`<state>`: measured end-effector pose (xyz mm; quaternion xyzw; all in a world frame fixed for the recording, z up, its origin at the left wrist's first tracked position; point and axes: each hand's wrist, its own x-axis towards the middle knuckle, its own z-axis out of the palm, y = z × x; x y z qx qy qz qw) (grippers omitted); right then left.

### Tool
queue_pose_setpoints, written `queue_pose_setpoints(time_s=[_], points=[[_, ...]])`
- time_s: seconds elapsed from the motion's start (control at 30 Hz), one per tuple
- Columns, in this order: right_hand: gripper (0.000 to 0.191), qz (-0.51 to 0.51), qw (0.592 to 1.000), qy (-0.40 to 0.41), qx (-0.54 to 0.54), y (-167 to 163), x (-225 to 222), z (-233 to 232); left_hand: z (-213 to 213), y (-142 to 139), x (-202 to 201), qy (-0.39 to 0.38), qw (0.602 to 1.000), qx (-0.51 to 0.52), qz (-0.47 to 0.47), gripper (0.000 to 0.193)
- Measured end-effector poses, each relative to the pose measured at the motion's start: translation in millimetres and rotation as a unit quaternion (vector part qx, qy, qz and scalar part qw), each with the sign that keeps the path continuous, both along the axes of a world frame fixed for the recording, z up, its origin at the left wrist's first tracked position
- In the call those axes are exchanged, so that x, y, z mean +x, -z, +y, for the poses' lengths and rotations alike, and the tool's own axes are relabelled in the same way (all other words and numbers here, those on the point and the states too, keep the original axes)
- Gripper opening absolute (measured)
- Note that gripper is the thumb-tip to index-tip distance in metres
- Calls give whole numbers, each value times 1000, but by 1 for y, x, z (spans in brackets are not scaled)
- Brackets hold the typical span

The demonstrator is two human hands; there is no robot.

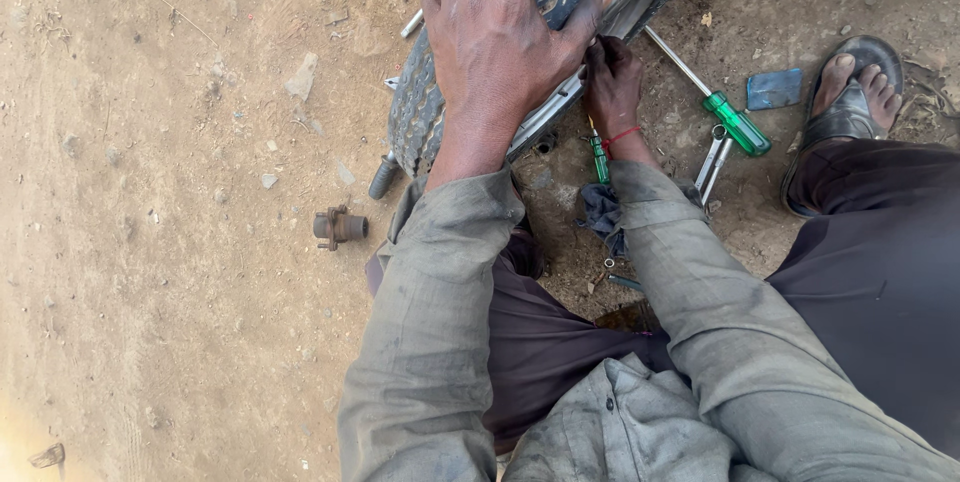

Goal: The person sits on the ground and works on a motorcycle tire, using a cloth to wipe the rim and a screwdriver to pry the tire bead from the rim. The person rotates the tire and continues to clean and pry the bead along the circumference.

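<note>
The left hand (497, 37) lies flat and spread on the tread of the tyre (425, 107), palm down, with the thumb stretched to the right over the tyre's edge; it presses and does not grasp anything. The right hand (612, 82) is just beside it, lower, with its fingers curled in at the place where the tyre's edge meets the metal rim (545, 112). Whether these fingers close on something there I cannot tell, because they are hidden in the shadow. A red thread is around the right wrist.

The tyre lies on the dirt ground (170, 242) and goes out of the picture at the top. At its lower left edge a small black rubber piece (383, 177) touches it.

To the right of the right hand the room is narrow. A long screwdriver with green handle (735, 122) lies slanted, its shaft pointing up to the rim. Near it are a flat metal tool (712, 162) and a blue flat piece (774, 89), and then the person's foot in a black sandal (850, 102). A second, smaller green handle (599, 157) is just under the right wrist, beside a dark rag (603, 214).

To the left of the tyre the ground is wide and open. Only 1 rusty metal fitting (338, 227) and some small stones lie there, well apart from the hands.
</note>
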<state>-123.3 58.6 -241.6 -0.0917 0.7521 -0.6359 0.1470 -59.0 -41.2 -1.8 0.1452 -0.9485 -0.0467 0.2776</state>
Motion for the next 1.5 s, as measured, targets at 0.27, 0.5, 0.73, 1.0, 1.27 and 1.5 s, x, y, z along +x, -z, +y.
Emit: queue_pose_setpoints(time_s=[0.27,0.5,0.73,1.0,1.27,1.5], points=[[24,-90,983,32,-158,17,0,-8,0,1,-1,1,1000,-9,6,77],[20,40,989,36,-135,28,2,-4,1,1,1,1,1000,1,-14,79],[22,58,995,34,-80,24,1,-3,0,1,-1,0,1000,-7,3,79],[42,-11,1000,5,24,21,-2,-3,-1,2,0,-2,1000,-12,-3,77],[41,139,990,27,-27,20,6,-2,1,-1,-2,-3,1000,-6,1,76],[41,-3,999,10,40,10,2,-3,2,-2,-2,0,1000,-8,13,75]])
